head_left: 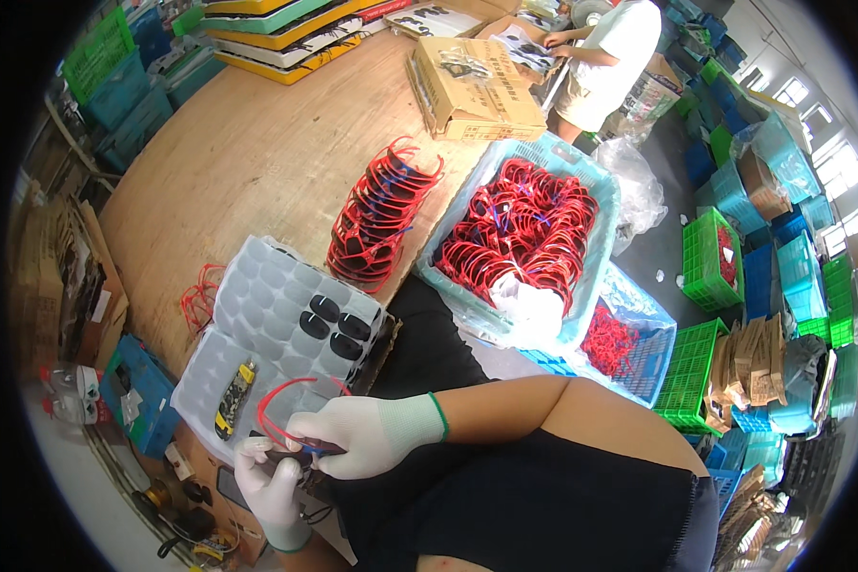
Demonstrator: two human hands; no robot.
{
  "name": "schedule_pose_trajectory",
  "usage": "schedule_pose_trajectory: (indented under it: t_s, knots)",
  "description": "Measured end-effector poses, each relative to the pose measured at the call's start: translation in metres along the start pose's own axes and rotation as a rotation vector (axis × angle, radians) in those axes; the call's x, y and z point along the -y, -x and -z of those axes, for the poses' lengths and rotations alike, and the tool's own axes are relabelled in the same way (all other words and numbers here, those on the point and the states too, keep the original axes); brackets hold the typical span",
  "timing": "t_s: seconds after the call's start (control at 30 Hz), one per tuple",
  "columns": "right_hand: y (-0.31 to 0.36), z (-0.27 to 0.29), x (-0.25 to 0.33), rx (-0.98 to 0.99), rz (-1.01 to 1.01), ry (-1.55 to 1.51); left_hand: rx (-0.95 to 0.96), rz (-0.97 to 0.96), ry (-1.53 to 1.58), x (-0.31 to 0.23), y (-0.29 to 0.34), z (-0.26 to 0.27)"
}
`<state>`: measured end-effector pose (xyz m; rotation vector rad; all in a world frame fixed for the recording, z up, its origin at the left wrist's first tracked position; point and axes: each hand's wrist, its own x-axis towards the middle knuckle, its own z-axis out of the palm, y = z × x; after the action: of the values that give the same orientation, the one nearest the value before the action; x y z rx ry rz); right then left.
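Both my hands wear white gloves and meet at the lower left. My right hand point(377, 437) is closed on a pair of red-framed glasses point(269, 405), whose red temples curve up beyond the fingers. My left hand point(275, 488) pinches the front of the same glasses from below; a dark part shows between the fingers, mostly hidden. Just beyond the hands lies a white moulded tray point(257, 286) with rounded pockets. Several dark lenses point(325, 308) sit at its right side. A yellow-and-black cutter point(235, 400) rests on the tray's near part.
A row of red glasses point(381, 219) stands on the wooden table point(248, 143). Right of it is a light-blue crate point(596, 186) full of red glasses. A cardboard box point(472, 91) and stacked trays point(286, 43) stand farther back. Another person point(620, 48) works at the far end.
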<state>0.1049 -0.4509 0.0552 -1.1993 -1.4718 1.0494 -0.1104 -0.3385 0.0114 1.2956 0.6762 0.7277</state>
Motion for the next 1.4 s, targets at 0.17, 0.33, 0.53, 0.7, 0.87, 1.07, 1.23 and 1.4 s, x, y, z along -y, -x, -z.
schedule_pose_trajectory:
  t_s: [0.17, 0.33, 0.53, 0.7, 0.87, 1.07, 1.23, 1.4]
  knots:
    - [-0.001, 0.007, 0.001, -0.011, -0.029, 0.032, 0.043, 0.052, 0.088, -0.020, 0.002, -0.025]
    - [0.000, 0.007, 0.002, 0.012, 0.027, -0.051, 0.078, 0.177, 0.431, -0.009, 0.005, -0.031]
    - [-0.004, 0.016, 0.001, 0.175, -0.043, -0.232, 0.119, 0.190, 0.570, -0.011, 0.007, -0.036]
    - [0.001, 0.005, -0.005, 0.009, 0.118, 0.100, 0.092, 0.145, 0.529, -0.016, 0.002, -0.040]
    - [0.006, 0.006, 0.010, -0.064, 0.216, 0.347, 0.174, 0.087, 0.409, -0.019, -0.006, -0.034]
    - [0.007, 0.003, 0.006, -0.094, 0.269, 0.412, 0.069, 0.129, 0.408, -0.036, -0.004, -0.051]
    - [-0.002, 0.007, 0.002, -0.044, 0.163, 0.449, -0.017, 0.155, 0.212, -0.044, -0.007, -0.050]
    - [-0.005, 0.008, -0.006, -0.051, 0.084, 0.334, -0.052, 0.054, 0.064, -0.050, -0.002, -0.055]
